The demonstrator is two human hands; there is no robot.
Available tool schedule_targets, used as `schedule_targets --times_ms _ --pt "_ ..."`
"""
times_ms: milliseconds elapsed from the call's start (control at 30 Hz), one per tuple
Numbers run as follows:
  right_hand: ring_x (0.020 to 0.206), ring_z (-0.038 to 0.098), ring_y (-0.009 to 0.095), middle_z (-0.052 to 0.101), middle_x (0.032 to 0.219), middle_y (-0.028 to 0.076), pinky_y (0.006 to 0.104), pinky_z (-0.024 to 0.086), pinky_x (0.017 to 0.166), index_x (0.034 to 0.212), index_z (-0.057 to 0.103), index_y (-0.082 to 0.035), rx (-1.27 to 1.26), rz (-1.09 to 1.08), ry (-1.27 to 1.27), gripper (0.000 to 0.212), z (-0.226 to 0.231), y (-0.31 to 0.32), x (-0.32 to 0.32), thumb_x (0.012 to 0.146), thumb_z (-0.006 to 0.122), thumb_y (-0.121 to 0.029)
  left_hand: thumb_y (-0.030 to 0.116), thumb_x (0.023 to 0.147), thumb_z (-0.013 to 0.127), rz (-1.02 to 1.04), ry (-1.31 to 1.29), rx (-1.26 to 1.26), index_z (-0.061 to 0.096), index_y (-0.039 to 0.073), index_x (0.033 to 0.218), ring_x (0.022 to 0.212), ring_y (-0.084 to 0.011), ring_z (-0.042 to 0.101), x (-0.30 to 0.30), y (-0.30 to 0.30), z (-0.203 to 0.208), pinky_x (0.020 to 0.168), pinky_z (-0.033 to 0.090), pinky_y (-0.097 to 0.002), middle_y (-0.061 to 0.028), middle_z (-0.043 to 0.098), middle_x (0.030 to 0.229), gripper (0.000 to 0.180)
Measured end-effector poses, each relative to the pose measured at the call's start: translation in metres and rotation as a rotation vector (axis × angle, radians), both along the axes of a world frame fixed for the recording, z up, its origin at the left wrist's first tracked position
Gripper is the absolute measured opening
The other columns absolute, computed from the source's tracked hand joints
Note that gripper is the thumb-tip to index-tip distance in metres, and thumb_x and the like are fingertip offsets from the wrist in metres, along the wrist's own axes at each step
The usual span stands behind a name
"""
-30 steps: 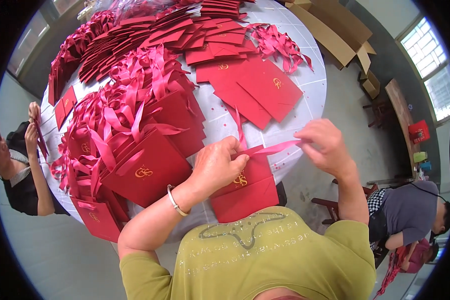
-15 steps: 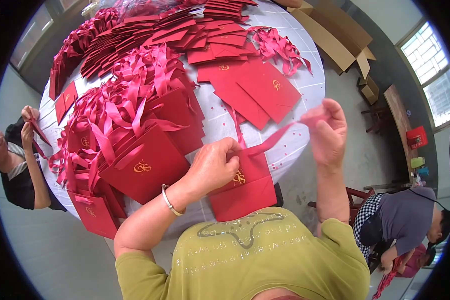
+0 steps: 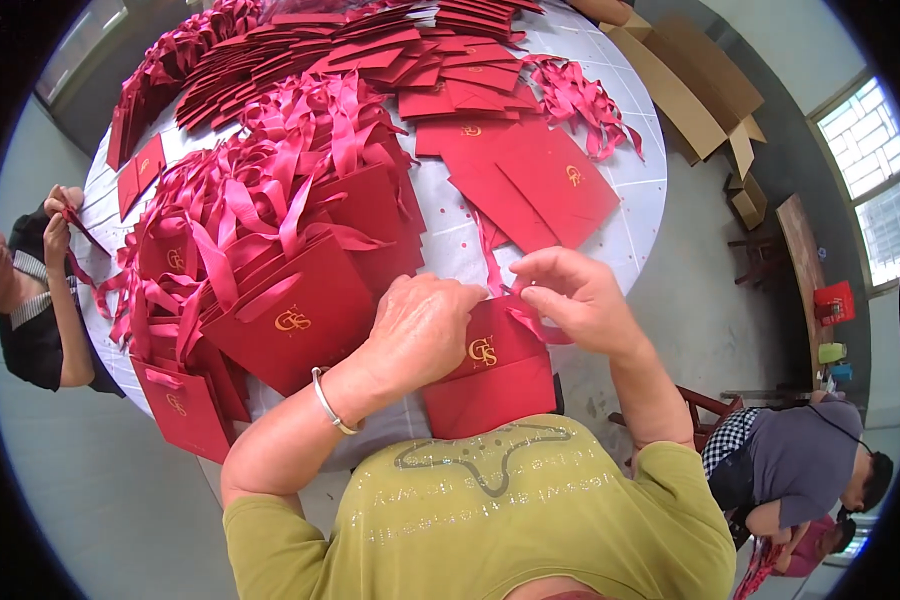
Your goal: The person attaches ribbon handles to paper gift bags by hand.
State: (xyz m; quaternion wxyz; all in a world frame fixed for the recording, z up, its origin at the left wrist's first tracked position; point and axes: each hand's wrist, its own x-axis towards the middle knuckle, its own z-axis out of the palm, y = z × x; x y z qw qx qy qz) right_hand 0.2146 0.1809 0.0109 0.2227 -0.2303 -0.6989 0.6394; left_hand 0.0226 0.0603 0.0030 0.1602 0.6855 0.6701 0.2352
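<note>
A red paper bag (image 3: pixel 495 395) with a gold emblem lies at the table's near edge, close against my body. At its top left corner my left hand (image 3: pixel 420 325) is closed, thumb and fingers pinching the bag's upper edge. My right hand (image 3: pixel 580 305) is at the same upper edge, thumb and forefinger pinched on a pink ribbon (image 3: pixel 526 318) that threads at the bag's top. The rest of the ribbon droops over the bag below my right fingers. My fingers partly hide the spot where ribbon and bag meet.
Left of my hands stand many red bags (image 3: pixel 300 310) with ribbon handles. Flat red bags (image 3: pixel 570 185) and a heap of loose ribbons (image 3: pixel 585 105) lie beyond on the white tablecloth (image 3: pixel 642 190). Another person's hands (image 3: pixel 60 215) hold a ribbon at left. Cardboard boxes (image 3: pixel 685 90) stand behind.
My right hand has come down and left from its raised position, bringing the ribbon back to the bag's top. My left hand stays at the bag's edge.
</note>
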Motion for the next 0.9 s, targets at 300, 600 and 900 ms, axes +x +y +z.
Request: schedule_targets --times_ms 300,600,900 --pt "0.071 0.069 0.017 0.071 0.088 0.011 0.0284 0.055 0.066 0.099 0.07 0.001 0.432 -0.04 -0.16 0.016 -0.016 -0.006 -0.004 0.083 0.072 -0.002 0.003 0.08 0.066 0.024 -0.416 -0.069 0.067 0.003 0.1 0.09 -0.0333 0.07 -0.012 0.0 0.007 0.078 0.054 -0.0399 -0.0127 0.072 0.087 0.02" --pt "0.07 0.068 0.014 0.071 0.085 0.01 0.0276 0.054 0.065 0.096 0.071 0.001 0.516 -0.08 -0.221 0.017 0.0 0.0 0.014 0.08 0.075 -0.001 0.005 0.081 0.071 -0.125 -0.241 -0.027 0.071 0.004 0.094 0.079 -0.0258 0.07 -0.015 0.003 0.016 0.072 0.055 -0.0339 -0.0093 0.073 0.085 0.013" --pt "0.079 0.069 0.016 0.073 0.09 0.012 0.0269 0.054 0.071 0.099 0.073 0.002 0.504 -0.196 -0.06 0.019 -0.004 -0.012 0.007 0.08 0.072 0.005 0.0 0.091 0.06 -0.059 -0.644 -0.254 0.069 0.001 0.108 0.072 -0.0102 0.065 -0.014 0.004 -0.013 0.066 0.053 -0.0271 -0.0042 0.071 0.084 0.019"
